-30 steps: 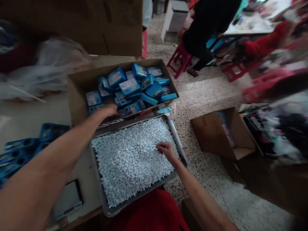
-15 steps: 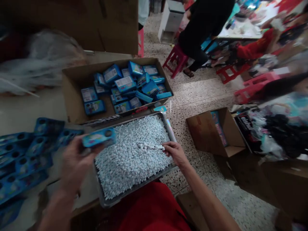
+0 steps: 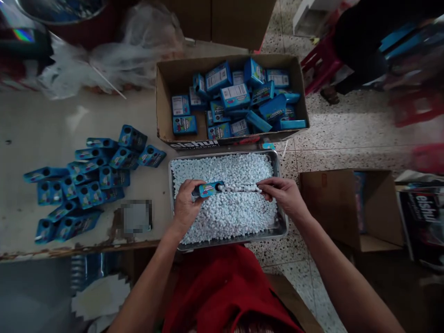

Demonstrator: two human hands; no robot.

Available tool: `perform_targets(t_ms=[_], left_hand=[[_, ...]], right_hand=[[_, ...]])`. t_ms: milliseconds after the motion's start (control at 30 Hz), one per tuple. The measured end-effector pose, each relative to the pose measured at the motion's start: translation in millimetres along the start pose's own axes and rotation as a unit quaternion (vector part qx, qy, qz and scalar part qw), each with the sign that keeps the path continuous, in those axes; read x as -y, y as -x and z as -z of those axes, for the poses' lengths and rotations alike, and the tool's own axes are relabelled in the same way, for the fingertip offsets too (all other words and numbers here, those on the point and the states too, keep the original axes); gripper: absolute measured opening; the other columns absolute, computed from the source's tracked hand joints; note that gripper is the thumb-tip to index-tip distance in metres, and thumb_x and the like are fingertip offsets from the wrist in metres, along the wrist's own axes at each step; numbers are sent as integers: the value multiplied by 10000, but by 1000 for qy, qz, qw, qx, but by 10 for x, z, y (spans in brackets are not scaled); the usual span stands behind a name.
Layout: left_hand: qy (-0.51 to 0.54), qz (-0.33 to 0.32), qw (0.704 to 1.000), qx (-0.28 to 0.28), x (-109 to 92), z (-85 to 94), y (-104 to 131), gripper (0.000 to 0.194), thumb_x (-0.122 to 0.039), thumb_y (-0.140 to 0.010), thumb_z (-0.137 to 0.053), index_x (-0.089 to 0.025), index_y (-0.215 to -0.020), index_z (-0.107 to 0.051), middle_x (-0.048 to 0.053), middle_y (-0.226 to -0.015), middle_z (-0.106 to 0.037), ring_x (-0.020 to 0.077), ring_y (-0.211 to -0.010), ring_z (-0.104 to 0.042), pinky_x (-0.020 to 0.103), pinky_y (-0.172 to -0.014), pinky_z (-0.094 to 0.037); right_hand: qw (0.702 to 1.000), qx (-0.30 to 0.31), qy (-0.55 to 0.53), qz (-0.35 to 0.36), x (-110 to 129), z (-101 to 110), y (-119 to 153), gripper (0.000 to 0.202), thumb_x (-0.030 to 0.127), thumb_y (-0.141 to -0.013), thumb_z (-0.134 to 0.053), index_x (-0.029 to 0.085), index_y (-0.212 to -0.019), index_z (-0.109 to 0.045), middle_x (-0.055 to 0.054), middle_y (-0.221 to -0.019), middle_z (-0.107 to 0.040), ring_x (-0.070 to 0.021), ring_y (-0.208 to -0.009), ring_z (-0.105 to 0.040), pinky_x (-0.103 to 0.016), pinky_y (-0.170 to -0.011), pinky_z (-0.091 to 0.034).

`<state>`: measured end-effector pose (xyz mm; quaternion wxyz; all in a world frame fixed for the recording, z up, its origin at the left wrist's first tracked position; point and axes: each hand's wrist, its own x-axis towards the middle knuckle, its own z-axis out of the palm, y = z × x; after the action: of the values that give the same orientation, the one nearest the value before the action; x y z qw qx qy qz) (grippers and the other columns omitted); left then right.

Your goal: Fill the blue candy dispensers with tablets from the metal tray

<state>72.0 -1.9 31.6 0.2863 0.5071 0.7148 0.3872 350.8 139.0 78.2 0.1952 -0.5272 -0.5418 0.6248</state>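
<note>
My left hand (image 3: 187, 201) is closed around a small blue carton (image 3: 209, 189), tilted so its dark round hole faces right. My right hand (image 3: 282, 194) pinches the end of a narrow scoop (image 3: 239, 188) heaped with small white pellets. The scoop's tip is at the carton's hole; whether it has entered, I cannot tell. Both hands are above a metal tray (image 3: 282, 226) filled with the same pale pellets (image 3: 229, 217).
Behind the tray, a cardboard box (image 3: 164, 101) holds several blue cartons (image 3: 236, 95). More cartons with round holes (image 3: 90, 192) lie on the table (image 3: 145, 111) at left. An open cardboard box (image 3: 322, 208) is at right. A seated person's dark-clothed leg (image 3: 360, 69) shows at upper right.
My left hand has brought the blue carton from the tray's left side over the pellets to the loaded scoop's tip. The view has turned left and down.
</note>
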Motion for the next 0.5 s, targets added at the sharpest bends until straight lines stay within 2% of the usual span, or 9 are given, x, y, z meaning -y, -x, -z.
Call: perform_targets(t_ms=[100, 167, 267, 333, 400, 433, 500], left_hand=[[-30, -50, 998, 24, 1, -42, -29, 343, -43, -784, -611, -225, -1072, -649, 59, -1080, -671, 246, -1063, -622, 408, -971, -486], [-34, -67, 997, 37, 19, -91, -46, 365, -12, -765, -576, -212, -1062, -648, 65, -1091, -679, 248, -1079, -617, 416, -993, -478], [-6, -46, 998, 49, 56, -165, -49, 374, -23, -761, -572, -207, -1079, -638, 71, -1117, -685, 249, -1110, -620, 421, -1018, -479], [35, -13, 997, 61, 80, -198, -39, 384, -41, -767, -581, -214, -1107, -621, 69, -1159, -691, 245, -1142, -629, 419, -1036, -478], [79, 22, 994, 70, 103, -208, -29, 388, -61, -773, -599, -222, -1126, -605, 64, -1198, -694, 238, -1161, -641, 413, -1046, -477], [99, 37, 992, 68, 115, -201, -25, 383, -74, -773, -614, -225, -1125, -597, 61, -1207, -695, 234, -1162, -647, 408, -1046, -479], [133, 58, 988, 52, 136, -162, -16, 381, -103, -766, -653, -226, -1119, -578, 60, -1212, -696, 229, -1153, -659, 397, -1038, -488]], right_hand=[[988, 11, 143, 53, 304, -61, 20, 170, 324, -854, -725, 183, -894, -812, -12, -640, -701, -114, -506, -582, -239, -496, -453], [961, 9, 256, 107, 509, -175, 77, 141, 254, -873, -684, 201, -890, -813, -30, -724, -752, -140, -587, -650, -260, -569, -494], [910, 7, 376, 177, 746, -388, 209, 178, 177, -877, -640, 220, -892, -812, -48, -851, -793, -185, -753, -717, -298, -707, -528], [899, 2, 394, 191, 784, -413, 322, 199, 182, -900, -616, 226, -926, -808, -49, -890, -796, -198, -805, -728, -310, -748, -533], [913, -25, 370, 169, 644, -230, 452, 206, 225, -932, -602, 236, -980, -802, -41, -927, -795, -191, -804, -728, -305, -747, -539], [923, -51, 354, 144, 491, -57, 521, 208, 256, -940, -602, 241, -1004, -800, -37, -937, -795, -186, -782, -726, -303, -735, -542], [933, -122, 329, 73, 36, 390, 653, 220, 329, -929, -621, 236, -1018, -799, -33, -897, -791, -177, -680, -707, -299, -668, -538]])
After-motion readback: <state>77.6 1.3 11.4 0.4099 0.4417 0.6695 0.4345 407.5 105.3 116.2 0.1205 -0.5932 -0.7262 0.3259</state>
